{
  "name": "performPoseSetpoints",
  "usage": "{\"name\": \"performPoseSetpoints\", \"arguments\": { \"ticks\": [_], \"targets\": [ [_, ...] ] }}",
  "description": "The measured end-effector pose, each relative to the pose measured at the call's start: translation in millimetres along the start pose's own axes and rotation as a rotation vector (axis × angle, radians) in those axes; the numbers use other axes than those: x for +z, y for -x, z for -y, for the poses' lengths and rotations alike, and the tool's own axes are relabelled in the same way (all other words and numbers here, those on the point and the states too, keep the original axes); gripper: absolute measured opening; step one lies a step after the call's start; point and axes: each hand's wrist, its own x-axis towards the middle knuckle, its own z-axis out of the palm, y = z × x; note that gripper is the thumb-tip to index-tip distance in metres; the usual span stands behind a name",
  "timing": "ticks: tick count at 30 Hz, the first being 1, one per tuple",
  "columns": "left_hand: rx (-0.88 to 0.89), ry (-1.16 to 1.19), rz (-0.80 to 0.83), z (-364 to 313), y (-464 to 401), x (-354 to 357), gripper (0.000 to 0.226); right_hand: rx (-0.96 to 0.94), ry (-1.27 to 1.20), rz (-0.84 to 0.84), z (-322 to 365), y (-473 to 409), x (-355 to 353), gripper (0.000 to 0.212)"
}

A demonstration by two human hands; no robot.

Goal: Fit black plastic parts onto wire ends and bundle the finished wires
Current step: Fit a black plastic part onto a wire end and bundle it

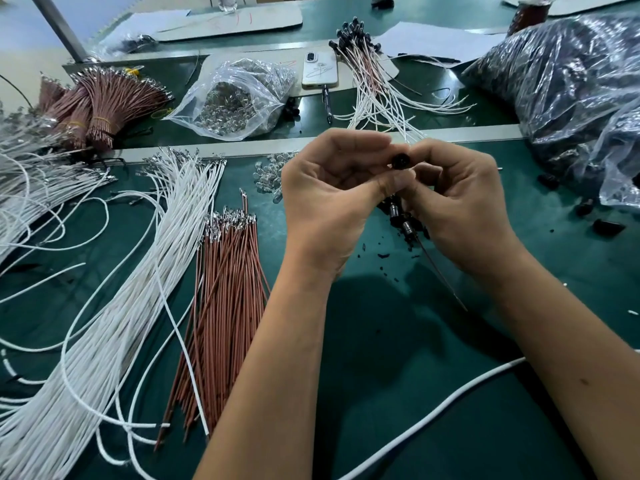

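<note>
Surface [398, 375]: a dark green bench top, crossed by a pale metal strip at mid-depth, with more green beyond it.
Big bag [568, 81]: a crumpled clear plastic sack of dark pieces, far right, slumped over the strip.
White wires [114, 306]: a long loose sheaf fanning from lower left up toward the strip, metal terminals at the top ends.
Brown wires [221, 306]: a straight loose bunch just right of the white sheaf, terminals uppermost.
Tied bundles [100, 102]: brown wires banded together, far left beyond the strip.
Small bag [235, 98]: clear plastic, full of small clear pieces, next to the tied bundles.
Finished wires [374, 81]: white and pinkish leads with black caps on their far ends, spread beyond the strip, above the hands.
Phone [319, 70]: lying flat between the small bag and the finished wires.
Left hand [329, 195]: raised over the surface, grip closed, thumb and fingers pinching the black part.
Right hand [460, 206]: meeting the left, fingers curled, grip closed on the same part; a thin brown wire [440, 271] trails down beneath it.
Black part [401, 161]: small and round, held between both hands' fingertips above the surface.
Loose black parts [405, 220]: a little heap on the surface, partly hidden under the hands.
</note>
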Motion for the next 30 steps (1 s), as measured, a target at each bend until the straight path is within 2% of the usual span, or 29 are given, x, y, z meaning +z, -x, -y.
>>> {"name": "performPoseSetpoints", "arguments": {
  "ticks": [4,9,15,18,22,25,30],
  "targets": [
    [0.006,0.013,-0.010,0.4,0.4,1.4,0.037,-0.007,0.009,0.029,-1.0,-0.5,0.6,0.012],
    [-0.012,0.082,-0.013,2.7,1.2,2.4,0.037,-0.012,0.026,0.014,-1.0,-0.3,2.6,0.031],
    [-0.068,0.176,-0.030,3.6,1.8,3.7,0.036,-0.028,0.083,0.013,-0.9,0.3,1.2,0.020],
    [-0.096,0.228,-0.052,3.0,1.7,4.0,0.034,-0.037,0.153,0.019,-1.3,0.9,0.4,0.006],
    [-0.250,0.286,-0.121,5.5,-0.3,1.9,0.028,0.034,0.220,0.069,-2.6,0.8,0.2,0.007],
    [-0.334,0.228,-0.184,10.8,-2.5,-1.7,0.019,0.153,0.115,0.095,-2.3,0.5,0.5,0.003],
    [-0.441,0.153,-0.186,13.9,-3.8,-5.4,0.012,0.204,0.177,0.080,-4.3,-2.1,-2.6,0.009]
  ]
}}
